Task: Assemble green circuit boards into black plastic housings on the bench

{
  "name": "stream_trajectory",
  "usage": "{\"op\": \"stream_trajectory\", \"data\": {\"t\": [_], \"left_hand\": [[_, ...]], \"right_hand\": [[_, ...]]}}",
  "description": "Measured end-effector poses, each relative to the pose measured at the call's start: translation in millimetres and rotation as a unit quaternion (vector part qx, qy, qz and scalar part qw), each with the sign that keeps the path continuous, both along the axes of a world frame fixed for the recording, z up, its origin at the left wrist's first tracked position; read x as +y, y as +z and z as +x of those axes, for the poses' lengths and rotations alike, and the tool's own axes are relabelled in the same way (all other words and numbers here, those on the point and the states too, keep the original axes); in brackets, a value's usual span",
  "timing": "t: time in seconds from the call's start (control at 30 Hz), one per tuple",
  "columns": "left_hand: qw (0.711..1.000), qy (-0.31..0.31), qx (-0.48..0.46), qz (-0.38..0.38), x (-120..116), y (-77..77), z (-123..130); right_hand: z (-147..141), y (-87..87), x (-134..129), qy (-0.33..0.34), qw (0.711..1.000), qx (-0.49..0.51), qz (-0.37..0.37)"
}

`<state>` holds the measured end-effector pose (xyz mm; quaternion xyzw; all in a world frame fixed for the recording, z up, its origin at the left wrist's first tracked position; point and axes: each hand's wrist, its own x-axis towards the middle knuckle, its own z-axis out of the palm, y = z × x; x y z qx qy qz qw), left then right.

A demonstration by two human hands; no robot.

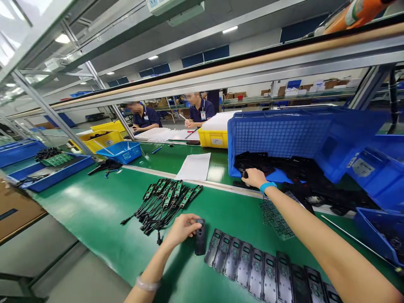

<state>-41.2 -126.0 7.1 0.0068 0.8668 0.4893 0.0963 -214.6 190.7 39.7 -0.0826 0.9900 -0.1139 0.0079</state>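
Note:
My left hand (pixel 185 228) pinches the top end of a black plastic casing (pixel 200 242), held just above or on the green mat. To its right a row of several similar black casings (pixel 246 261) lies side by side. My right hand (pixel 254 177), below a blue wristband, reaches to the front of a tipped blue bin (pixel 271 130) and has its fingers closed on a dark plastic part, mostly hidden by the hand. Black plastic parts (pixel 292 166) spill from that bin. Left of centre lies a pile of green circuit boards with black cables (pixel 168 198).
A white paper sheet (pixel 194 166) lies behind the boards. Blue trays (pixel 47 172), a blue basket (pixel 121 152) and yellow bins (pixel 213 138) stand around the bench. A thin rod (pixel 356 240) lies at right. Two co-workers (pixel 202 110) sit across, beyond a metal frame.

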Motion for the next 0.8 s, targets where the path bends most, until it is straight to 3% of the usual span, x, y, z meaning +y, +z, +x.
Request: {"op": "stream_trajectory", "data": {"t": [0.1,0.17,0.23,0.3,0.37,0.47,0.63,0.7,0.8], "left_hand": [[0.995,-0.038,0.052,-0.074,15.7,-6.5,6.7],[0.984,-0.101,0.099,-0.113,18.3,-5.3,11.2],[0.947,-0.221,0.161,-0.17,19.5,-5.2,15.8],[0.885,-0.342,0.215,-0.231,23.0,-9.7,20.6],[0.845,-0.394,0.246,-0.265,28.2,-18.4,25.9],[0.829,-0.386,0.289,-0.284,31.6,-33.5,34.1],[0.807,-0.34,0.375,-0.305,30.3,-50.2,37.3],[0.797,-0.32,0.408,-0.31,44.0,-48.6,36.2],[0.78,-0.341,0.432,-0.297,90.6,-33.2,38.5]], "right_hand": [[13.0,5.7,-3.9,-0.008,0.997,-0.042,-0.069],[28.4,10.6,-2.9,-0.002,0.989,-0.074,-0.128],[51.7,14.2,4.5,0.007,0.975,-0.11,-0.191],[83.0,15.8,20.9,0.003,0.959,-0.142,-0.244],[120.5,16.2,46.6,-0.019,0.946,-0.165,-0.277],[182.6,16.5,95.3,-0.068,0.936,-0.189,-0.289],[277.1,9.4,159.6,-0.174,0.939,-0.189,-0.23],[303.8,2.6,172.0,-0.196,0.937,-0.188,-0.22],[330.0,-4.9,183.1,-0.196,0.929,-0.189,-0.249]]}}
